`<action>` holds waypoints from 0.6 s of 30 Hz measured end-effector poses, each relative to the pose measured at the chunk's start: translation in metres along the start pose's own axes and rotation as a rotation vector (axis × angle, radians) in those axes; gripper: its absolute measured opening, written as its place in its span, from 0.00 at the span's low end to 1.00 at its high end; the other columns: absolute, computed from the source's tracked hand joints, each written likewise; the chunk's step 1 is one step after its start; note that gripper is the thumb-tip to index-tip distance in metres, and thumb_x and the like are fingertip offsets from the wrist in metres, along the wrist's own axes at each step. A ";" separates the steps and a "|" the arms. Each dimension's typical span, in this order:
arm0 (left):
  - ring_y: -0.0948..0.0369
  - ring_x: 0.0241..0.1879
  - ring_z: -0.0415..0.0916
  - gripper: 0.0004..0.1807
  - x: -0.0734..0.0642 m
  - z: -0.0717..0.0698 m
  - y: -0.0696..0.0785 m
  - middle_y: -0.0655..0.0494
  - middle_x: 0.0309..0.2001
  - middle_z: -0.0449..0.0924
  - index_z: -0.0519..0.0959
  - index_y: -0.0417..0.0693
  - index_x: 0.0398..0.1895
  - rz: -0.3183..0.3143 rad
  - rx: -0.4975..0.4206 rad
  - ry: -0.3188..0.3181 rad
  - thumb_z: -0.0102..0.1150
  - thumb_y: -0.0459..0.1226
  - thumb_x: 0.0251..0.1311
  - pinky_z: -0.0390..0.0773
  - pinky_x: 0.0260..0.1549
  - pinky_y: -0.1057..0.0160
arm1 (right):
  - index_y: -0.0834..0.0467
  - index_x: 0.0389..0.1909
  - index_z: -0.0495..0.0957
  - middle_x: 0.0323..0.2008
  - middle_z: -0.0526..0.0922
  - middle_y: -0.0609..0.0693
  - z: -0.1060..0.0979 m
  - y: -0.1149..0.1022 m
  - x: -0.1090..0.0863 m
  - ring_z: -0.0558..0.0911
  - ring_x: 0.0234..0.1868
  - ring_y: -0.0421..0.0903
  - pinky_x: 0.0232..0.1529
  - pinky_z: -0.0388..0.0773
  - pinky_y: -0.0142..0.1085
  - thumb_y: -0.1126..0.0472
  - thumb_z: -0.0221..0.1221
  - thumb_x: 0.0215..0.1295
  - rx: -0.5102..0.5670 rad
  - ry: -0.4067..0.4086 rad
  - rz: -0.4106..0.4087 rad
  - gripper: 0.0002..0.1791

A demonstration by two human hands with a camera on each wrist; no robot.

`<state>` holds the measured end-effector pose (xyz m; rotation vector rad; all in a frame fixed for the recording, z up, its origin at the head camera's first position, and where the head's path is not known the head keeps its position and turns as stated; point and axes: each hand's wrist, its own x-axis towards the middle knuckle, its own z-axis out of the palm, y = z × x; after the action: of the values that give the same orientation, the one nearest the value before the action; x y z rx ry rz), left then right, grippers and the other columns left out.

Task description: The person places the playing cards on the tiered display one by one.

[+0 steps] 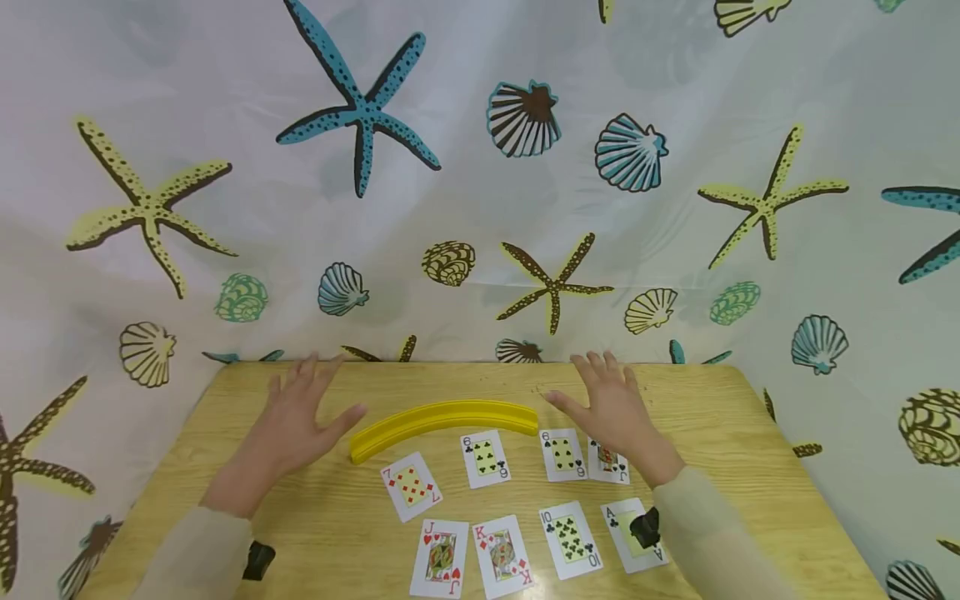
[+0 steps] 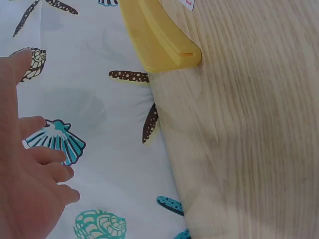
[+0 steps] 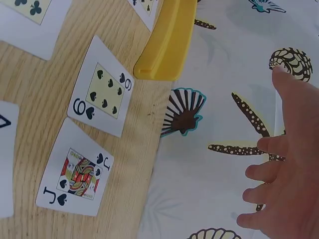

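My left hand (image 1: pixel 295 419) hovers over the table's left side with its fingers spread, holding nothing. On the right, my right hand (image 1: pixel 611 408) is also spread and empty, above the jack of spades (image 3: pixel 76 172), which it partly covers in the head view. Between the hands lies a curved yellow card holder (image 1: pixel 450 412) with no cards in it. Face-up cards lie in front of it: a seven of diamonds (image 1: pixel 412 487), six of clubs (image 1: pixel 485 458), six of spades (image 1: pixel 562 455), jack of hearts (image 1: pixel 439 558), king of diamonds (image 1: pixel 502 556), ten of clubs (image 1: pixel 571 540) and ace of clubs (image 1: pixel 626 529).
The wooden table (image 1: pixel 315 533) meets a white cloth backdrop (image 1: pixel 465 200) printed with starfish and shells along its back and sides. A dark strap piece (image 1: pixel 258 560) sits by the left sleeve, another (image 1: pixel 645 528) overlaps the ace in the head view.
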<state>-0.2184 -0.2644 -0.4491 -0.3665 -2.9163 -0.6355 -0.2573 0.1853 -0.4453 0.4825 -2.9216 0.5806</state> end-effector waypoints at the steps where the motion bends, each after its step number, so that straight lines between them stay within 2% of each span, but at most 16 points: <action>1: 0.25 0.79 0.42 0.49 -0.001 0.000 -0.001 0.24 0.82 0.44 0.52 0.45 0.85 -0.006 -0.017 0.000 0.54 0.63 0.73 0.40 0.72 0.20 | 0.59 0.80 0.63 0.78 0.64 0.68 0.002 -0.002 0.001 0.55 0.82 0.72 0.76 0.49 0.74 0.33 0.57 0.74 0.009 0.003 -0.009 0.45; 3: 0.25 0.79 0.47 0.49 -0.005 0.001 -0.004 0.25 0.82 0.47 0.52 0.46 0.85 -0.014 -0.049 0.010 0.55 0.62 0.74 0.47 0.72 0.21 | 0.60 0.79 0.66 0.77 0.66 0.68 0.006 -0.006 0.002 0.57 0.80 0.73 0.76 0.52 0.73 0.35 0.59 0.74 0.044 0.004 -0.028 0.44; 5: 0.26 0.75 0.58 0.47 -0.009 0.004 -0.005 0.27 0.80 0.53 0.53 0.47 0.85 -0.028 -0.073 0.027 0.55 0.62 0.74 0.57 0.70 0.24 | 0.61 0.77 0.67 0.76 0.68 0.67 0.010 -0.010 0.003 0.61 0.79 0.72 0.75 0.57 0.70 0.38 0.60 0.75 0.091 -0.003 -0.039 0.42; 6: 0.28 0.68 0.69 0.47 -0.011 0.005 -0.005 0.27 0.75 0.64 0.54 0.48 0.85 -0.038 -0.087 0.037 0.55 0.61 0.74 0.66 0.67 0.26 | 0.62 0.77 0.67 0.75 0.69 0.67 0.011 -0.013 0.003 0.62 0.79 0.71 0.75 0.59 0.69 0.40 0.61 0.75 0.123 -0.009 -0.042 0.41; 7: 0.31 0.58 0.79 0.46 -0.013 0.008 -0.006 0.27 0.72 0.70 0.55 0.48 0.85 -0.045 -0.104 0.050 0.55 0.61 0.74 0.74 0.61 0.30 | 0.62 0.76 0.68 0.75 0.70 0.67 0.013 -0.016 0.003 0.64 0.78 0.70 0.75 0.61 0.67 0.41 0.62 0.75 0.155 -0.015 -0.042 0.40; 8: 0.36 0.47 0.84 0.45 -0.015 0.011 -0.007 0.28 0.69 0.74 0.56 0.48 0.84 -0.052 -0.118 0.063 0.55 0.60 0.75 0.79 0.56 0.33 | 0.63 0.76 0.69 0.75 0.71 0.66 0.014 -0.020 0.003 0.66 0.77 0.69 0.75 0.64 0.65 0.43 0.62 0.75 0.184 -0.021 -0.042 0.39; 11: 0.39 0.37 0.87 0.41 -0.020 0.021 -0.009 0.29 0.60 0.82 0.62 0.46 0.82 -0.066 -0.180 0.117 0.58 0.56 0.75 0.84 0.49 0.37 | 0.63 0.74 0.71 0.72 0.75 0.64 0.022 -0.028 0.002 0.73 0.73 0.65 0.72 0.71 0.60 0.47 0.63 0.76 0.258 -0.021 -0.030 0.35; 12: 0.40 0.37 0.87 0.39 -0.021 0.025 -0.010 0.30 0.57 0.84 0.64 0.44 0.80 -0.068 -0.203 0.139 0.59 0.54 0.75 0.85 0.48 0.39 | 0.63 0.73 0.73 0.70 0.77 0.64 0.026 -0.030 0.003 0.76 0.71 0.64 0.70 0.73 0.59 0.48 0.64 0.76 0.274 -0.013 -0.030 0.33; 13: 0.38 0.42 0.88 0.38 -0.022 0.029 -0.011 0.30 0.60 0.83 0.66 0.43 0.79 -0.069 -0.225 0.164 0.61 0.53 0.75 0.85 0.50 0.38 | 0.63 0.72 0.74 0.68 0.79 0.63 0.030 -0.032 0.003 0.78 0.69 0.64 0.68 0.75 0.58 0.49 0.64 0.75 0.288 -0.005 -0.028 0.31; 15: 0.36 0.55 0.85 0.35 -0.025 0.036 -0.012 0.31 0.56 0.85 0.70 0.40 0.76 -0.079 -0.266 0.201 0.63 0.50 0.74 0.83 0.53 0.38 | 0.62 0.69 0.77 0.63 0.83 0.63 0.038 -0.035 0.002 0.82 0.64 0.63 0.63 0.79 0.57 0.52 0.65 0.75 0.313 0.011 -0.031 0.29; 18: 0.40 0.51 0.88 0.31 -0.029 0.045 -0.014 0.35 0.52 0.88 0.76 0.39 0.71 -0.119 -0.322 0.236 0.65 0.48 0.73 0.85 0.51 0.43 | 0.62 0.66 0.79 0.57 0.87 0.63 0.048 -0.043 0.002 0.86 0.57 0.62 0.57 0.83 0.56 0.54 0.67 0.73 0.350 0.016 -0.037 0.25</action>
<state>-0.1979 -0.2637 -0.5004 -0.1382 -2.6250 -1.0910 -0.2479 0.1287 -0.4741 0.5623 -2.7951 1.0921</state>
